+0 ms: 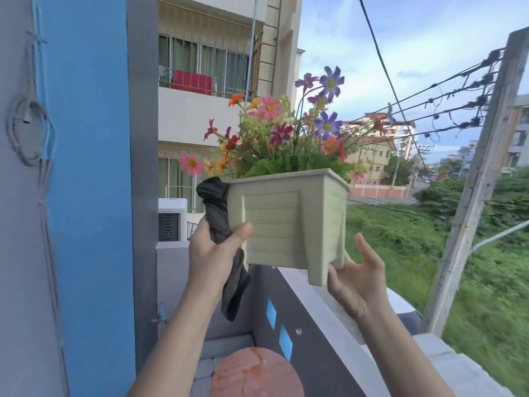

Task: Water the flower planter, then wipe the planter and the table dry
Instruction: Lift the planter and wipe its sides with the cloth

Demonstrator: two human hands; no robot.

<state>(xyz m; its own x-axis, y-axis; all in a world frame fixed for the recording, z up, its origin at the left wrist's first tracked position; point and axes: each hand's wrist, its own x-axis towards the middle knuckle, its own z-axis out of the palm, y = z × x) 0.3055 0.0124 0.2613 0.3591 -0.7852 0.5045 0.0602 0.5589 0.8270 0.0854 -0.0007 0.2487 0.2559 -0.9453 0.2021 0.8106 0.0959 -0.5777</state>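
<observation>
I see the green planter (274, 222), filled with coloured flowers (286, 133), raised in the air between the two hands, well above the round reddish worktop (257, 373), which bears wet streaks. The left hand (209, 253) grips a dark cloth (216, 207) against the planter's left wall, thumb pressed on its front face. The right hand (355, 279), fingers spread and nearly straight, props the right front foot from below.

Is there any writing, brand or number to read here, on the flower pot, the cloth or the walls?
None can be read.
Planter: moulded slats only, no label.
Cloth: plain and dark, no tag showing.
Blue squares: plain shapes, no lettering.
Far buildings: too small and blurred for any sign.
</observation>
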